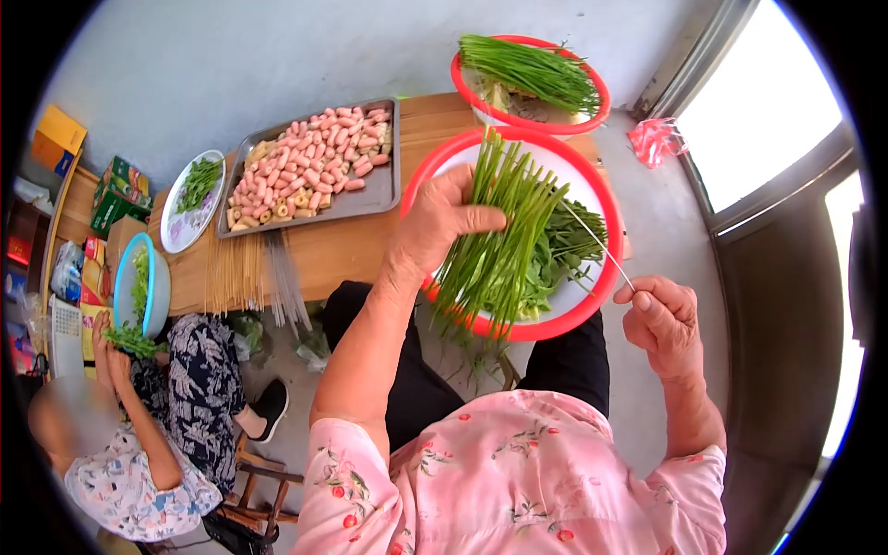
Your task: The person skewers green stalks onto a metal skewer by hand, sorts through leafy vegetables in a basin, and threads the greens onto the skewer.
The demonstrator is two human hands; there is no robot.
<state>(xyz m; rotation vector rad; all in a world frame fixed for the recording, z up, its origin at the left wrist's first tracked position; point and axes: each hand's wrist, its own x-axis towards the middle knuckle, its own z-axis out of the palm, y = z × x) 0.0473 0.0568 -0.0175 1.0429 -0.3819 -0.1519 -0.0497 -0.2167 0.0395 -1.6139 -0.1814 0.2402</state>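
My left hand [435, 217] is closed around a bunch of chives [509, 208], with the thumb lying across the stalks. The chives hang over a white bowl with a red rim [606, 282]. Leafy greens [546, 282] lie inside that bowl, partly hidden behind the bunch. To the right of the bowl, my right hand [664, 324] pinches one end of a thin skewer [601, 242]. Its far end slants up and left over the bowl, close to the chives; whether it touches them I cannot tell.
On the wooden table [435, 116] are a metal tray [379, 196] of sausage pieces, bamboo skewers [236, 273], metal skewers [285, 277] and a plate [171, 227] of greens. Another red-rimmed bowl [606, 102] holds chives. A co-worker [153, 462] handles greens by a blue basin [159, 287].
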